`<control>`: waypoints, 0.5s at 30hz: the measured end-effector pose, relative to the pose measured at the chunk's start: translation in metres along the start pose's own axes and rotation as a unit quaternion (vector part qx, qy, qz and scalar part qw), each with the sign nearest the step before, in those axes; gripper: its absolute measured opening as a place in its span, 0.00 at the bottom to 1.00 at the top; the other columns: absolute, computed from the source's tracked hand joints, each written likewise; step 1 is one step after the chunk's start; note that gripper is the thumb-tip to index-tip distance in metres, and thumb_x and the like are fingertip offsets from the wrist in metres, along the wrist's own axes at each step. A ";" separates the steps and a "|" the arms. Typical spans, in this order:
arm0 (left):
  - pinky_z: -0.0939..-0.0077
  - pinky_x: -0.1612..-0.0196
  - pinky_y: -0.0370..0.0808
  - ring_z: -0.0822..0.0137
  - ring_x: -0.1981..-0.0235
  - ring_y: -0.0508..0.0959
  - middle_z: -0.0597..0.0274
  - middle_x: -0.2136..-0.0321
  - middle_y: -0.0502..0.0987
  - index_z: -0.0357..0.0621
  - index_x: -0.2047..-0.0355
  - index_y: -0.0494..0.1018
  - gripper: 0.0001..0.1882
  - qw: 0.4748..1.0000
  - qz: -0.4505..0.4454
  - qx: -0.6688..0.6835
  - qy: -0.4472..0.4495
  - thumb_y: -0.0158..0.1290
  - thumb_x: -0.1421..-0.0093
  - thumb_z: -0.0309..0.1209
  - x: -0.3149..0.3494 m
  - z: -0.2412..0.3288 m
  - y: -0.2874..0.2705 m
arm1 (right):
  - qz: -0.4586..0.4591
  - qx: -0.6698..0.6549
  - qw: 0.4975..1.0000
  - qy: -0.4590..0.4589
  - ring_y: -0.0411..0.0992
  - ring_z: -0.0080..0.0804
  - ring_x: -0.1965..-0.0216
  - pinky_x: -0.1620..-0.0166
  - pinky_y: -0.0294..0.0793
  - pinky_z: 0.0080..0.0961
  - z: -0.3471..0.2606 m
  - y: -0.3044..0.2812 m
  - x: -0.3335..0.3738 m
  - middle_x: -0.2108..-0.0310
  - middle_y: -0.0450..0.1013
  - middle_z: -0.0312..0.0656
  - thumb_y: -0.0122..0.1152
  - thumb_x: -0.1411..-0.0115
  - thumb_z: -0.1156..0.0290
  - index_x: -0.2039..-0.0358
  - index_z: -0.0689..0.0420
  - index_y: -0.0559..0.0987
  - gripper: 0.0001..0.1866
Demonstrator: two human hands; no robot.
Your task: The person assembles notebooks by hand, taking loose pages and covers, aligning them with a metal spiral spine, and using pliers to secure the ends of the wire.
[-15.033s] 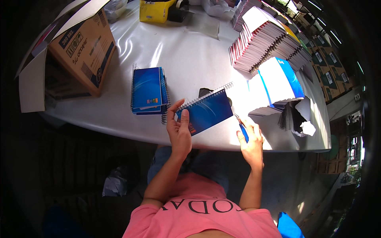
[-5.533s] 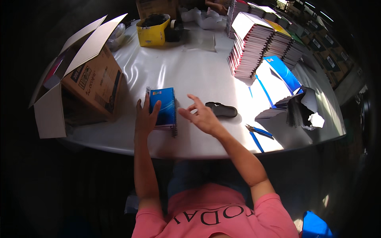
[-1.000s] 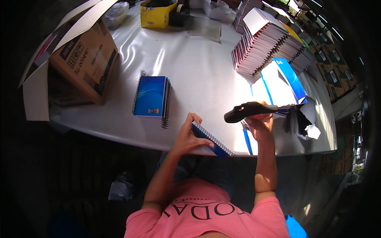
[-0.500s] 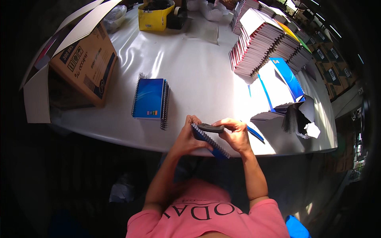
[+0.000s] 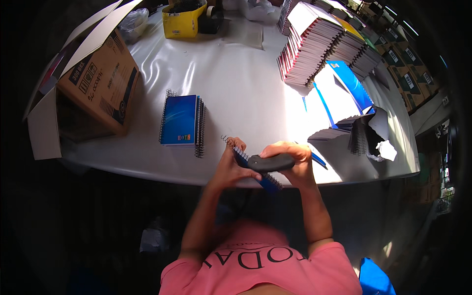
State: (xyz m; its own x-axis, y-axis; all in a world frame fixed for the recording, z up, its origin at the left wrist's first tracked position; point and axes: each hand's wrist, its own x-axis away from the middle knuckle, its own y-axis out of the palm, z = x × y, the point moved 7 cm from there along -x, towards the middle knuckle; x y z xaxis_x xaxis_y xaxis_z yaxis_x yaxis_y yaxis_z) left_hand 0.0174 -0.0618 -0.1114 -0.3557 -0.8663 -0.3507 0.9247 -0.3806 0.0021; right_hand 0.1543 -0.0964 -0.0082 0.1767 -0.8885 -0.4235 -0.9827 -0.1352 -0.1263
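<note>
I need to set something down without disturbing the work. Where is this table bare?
The widest bare patch of tabletop lies beyond the left hand and right hand, between the small blue notebook stack and tall notebook stack. A narrower one separates the small blue notebook stack from the cardboard carton. The right side is crowded with notebooks and crumpled paper.

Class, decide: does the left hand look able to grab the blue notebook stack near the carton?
Probably not: the left hand grips a spiral notebook, though nothing visible blocks its way to the stack.
</note>
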 end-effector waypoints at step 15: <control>0.79 0.55 0.63 0.72 0.61 0.62 0.68 0.65 0.57 0.47 0.61 0.55 0.44 0.991 -0.026 0.101 -0.089 0.76 0.73 0.29 0.001 -0.008 0.006 | -0.018 0.192 0.981 -0.004 0.76 0.41 0.73 0.68 0.74 0.29 0.007 0.013 -0.003 0.73 0.76 0.45 0.60 0.53 0.78 0.71 0.57 0.81 0.07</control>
State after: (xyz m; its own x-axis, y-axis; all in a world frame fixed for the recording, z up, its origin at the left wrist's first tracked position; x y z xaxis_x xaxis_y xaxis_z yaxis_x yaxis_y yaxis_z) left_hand 0.0232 -0.0625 -0.1194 -0.4370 -0.8801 -0.1855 0.8648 -0.4678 0.1825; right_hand 0.1414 -0.0922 -0.0153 0.2137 -0.8824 -0.4191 -0.8824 0.0097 -0.4704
